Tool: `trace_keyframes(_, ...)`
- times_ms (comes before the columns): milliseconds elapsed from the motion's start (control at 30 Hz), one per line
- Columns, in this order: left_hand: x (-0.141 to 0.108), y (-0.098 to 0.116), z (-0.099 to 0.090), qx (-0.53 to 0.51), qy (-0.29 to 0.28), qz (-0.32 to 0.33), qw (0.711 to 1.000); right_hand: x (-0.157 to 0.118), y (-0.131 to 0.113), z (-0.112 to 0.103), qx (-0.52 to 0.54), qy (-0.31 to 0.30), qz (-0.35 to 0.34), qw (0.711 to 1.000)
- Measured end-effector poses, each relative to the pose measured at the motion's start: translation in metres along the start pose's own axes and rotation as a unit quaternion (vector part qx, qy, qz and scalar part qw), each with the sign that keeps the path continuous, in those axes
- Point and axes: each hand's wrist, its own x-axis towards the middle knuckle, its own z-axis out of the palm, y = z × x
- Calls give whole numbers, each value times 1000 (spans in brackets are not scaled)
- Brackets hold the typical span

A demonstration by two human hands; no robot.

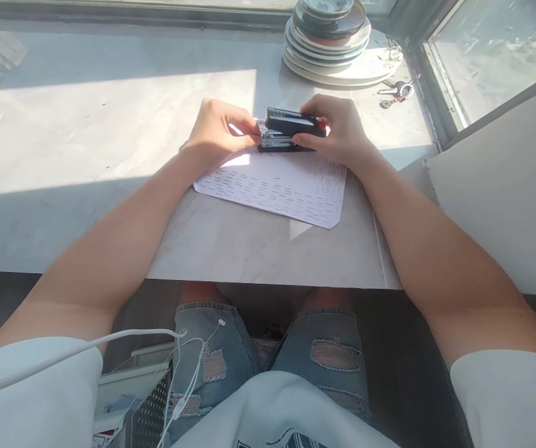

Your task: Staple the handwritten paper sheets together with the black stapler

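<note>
A black stapler (287, 132) lies on its side lengthwise above a printed sheet of paper (277, 186), its top arm raised so the silvery staple channel shows. My right hand (337, 127) grips the stapler's rear end, thumb low in front and fingers over the top. A small red-orange bit peeks out by those fingers. At the stapler's front end, the fingertips of my left hand (223, 127) are pinched together, touching or nearly touching the channel. What they hold, if anything, is too small to make out. The paper has cut corners and rows of short dark lines.
Stacked plates and bowls (328, 53) stand at the back by the window frame. Keys (401, 92) lie right of them. A wall (505, 180) bounds the right side. White cables (188, 373) hang over my lap beside a container (132, 392).
</note>
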Motion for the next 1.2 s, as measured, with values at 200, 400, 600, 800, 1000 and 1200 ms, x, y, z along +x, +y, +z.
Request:
trace_keyframes(200, 0, 1, 1, 1, 4, -4, 1000, -2, -5, -1, 5, -5, 18, 1000)
trace_keyframes(400, -1, 0, 3, 16, 12, 10, 1000, -1, 0, 0, -3, -2, 6, 1000)
trace_keyframes(600, 0, -3, 3, 19, 14, 1, 1000, 0, 2, -1, 11, -3, -24, 1000)
trace_keyframes(800, 1, -1, 4, 4, 0, -4, 1000, -1, -1, -1, -1, -4, -4, 1000)
trace_keyframes(1000, 1, 0, 6, 8, 17, 1, 1000, 0, 3, -1, -5, -4, -16, 1000)
trace_keyframes(1200, -1, 2, 4, -4, 9, -14, 1000, 0, 2, -1, 8, 5, -23, 1000)
